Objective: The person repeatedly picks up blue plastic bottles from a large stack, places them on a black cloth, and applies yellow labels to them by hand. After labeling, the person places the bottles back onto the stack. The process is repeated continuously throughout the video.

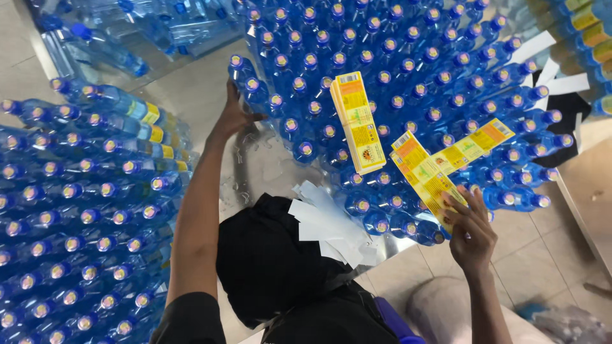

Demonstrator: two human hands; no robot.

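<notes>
My left hand reaches to the near-left edge of a dense cluster of blue water bottles and wraps around the side of one blue bottle. My right hand grips the near end of a stack of yellow labels that lies across the bottle caps. A second stack of yellow labels and a single yellow strip also rest on the caps.
Another mass of blue bottles fills the left side, some with yellow labels. A black bag with white paper strips lies on the wet metal table. More bottles lie on their sides at top left. Tiled floor is at lower right.
</notes>
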